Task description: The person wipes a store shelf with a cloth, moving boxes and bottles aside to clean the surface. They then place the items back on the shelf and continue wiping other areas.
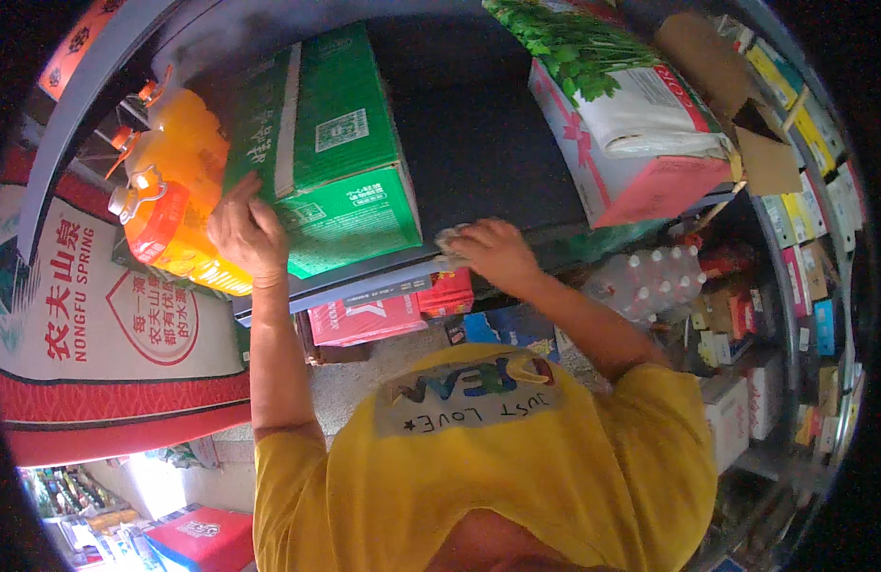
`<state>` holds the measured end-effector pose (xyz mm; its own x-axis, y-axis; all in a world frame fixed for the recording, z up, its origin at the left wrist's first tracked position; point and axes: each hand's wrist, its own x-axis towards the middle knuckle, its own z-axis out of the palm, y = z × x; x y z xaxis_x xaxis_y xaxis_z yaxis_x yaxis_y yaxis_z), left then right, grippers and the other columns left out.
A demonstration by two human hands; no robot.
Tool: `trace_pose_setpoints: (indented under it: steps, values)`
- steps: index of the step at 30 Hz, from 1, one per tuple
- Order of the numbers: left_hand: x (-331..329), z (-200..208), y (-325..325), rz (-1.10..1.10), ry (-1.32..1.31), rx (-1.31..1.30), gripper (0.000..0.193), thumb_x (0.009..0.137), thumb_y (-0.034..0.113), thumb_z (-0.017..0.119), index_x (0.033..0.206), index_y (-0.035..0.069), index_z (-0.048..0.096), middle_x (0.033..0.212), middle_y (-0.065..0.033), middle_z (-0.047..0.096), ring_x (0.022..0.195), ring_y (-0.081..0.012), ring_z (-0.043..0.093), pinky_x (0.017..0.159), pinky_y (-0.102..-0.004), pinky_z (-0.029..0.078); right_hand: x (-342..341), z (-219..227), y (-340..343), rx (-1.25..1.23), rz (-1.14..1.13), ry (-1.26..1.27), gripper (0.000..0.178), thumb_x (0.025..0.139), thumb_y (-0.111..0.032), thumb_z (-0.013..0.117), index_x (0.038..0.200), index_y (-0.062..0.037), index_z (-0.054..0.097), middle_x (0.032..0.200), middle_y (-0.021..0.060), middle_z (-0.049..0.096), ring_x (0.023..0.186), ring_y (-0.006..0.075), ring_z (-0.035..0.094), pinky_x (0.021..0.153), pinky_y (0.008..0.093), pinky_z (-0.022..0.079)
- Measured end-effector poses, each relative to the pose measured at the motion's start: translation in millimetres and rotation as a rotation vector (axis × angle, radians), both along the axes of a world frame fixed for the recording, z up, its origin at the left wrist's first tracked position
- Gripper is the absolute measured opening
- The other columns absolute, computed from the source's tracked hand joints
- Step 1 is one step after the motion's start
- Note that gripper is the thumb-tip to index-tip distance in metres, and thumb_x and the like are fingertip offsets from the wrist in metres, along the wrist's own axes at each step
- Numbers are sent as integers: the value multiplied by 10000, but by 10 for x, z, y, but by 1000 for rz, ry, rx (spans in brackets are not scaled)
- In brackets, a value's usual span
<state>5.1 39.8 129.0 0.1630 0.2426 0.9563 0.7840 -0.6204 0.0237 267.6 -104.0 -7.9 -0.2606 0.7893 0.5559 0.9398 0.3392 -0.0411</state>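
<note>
My left hand [247,231] is at the near left corner of a green cardboard box [350,162], its bent fingers gripping the edge. Just left of that hand stand large bottles of orange drink [178,191] with handles by their caps. A small crumpled greyish cloth [450,242] is in my right hand [495,255], whose fingers press it onto the front edge of the dark shelf [459,124]. Between that hand and the green box lies a strip of bare shelf surface. Part of the left fingertips is hidden against the box.
A pink-and-white box [602,176] with leafy greens [593,62] and a white bag stands on the right of the shelf. Below are red packages [378,317] and wrapped clear bottles [645,281]. Stocked racks [817,315] line the right; a printed banner [107,296] hangs left.
</note>
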Motion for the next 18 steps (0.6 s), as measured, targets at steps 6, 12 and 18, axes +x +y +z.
trace_pose_setpoints:
  steps: [6, 12, 18]
  values:
    - [14, -9, 33, 8, -2, 41, 139, 711, 51, 469, 762, 94, 592, 831, -15, 636, 716, -186, 558, 687, -307, 373, -327, -24, 26, 128, -7, -13, 271, 673, -238, 562, 937, -179, 572, 903, -5, 525, 849, 201, 496, 675, 351, 419]
    - [-17, 11, 22, -80, 18, -11, 127, 710, 51, 496, 795, 93, 580, 866, -14, 632, 749, -186, 560, 710, -307, 380, -1063, -42, 269, 160, 77, 26, 282, 690, -224, 540, 953, -126, 562, 907, 10, 498, 833, 201, 484, 679, 355, 402]
    - [-60, 39, -10, -106, 49, -23, 164, 747, 54, 457, 837, 65, 594, 867, -49, 631, 763, -210, 565, 723, -309, 386, -1898, -73, 594, 69, 188, -5, 260, 715, -260, 528, 901, -80, 547, 865, 51, 500, 807, 215, 471, 664, 354, 405]
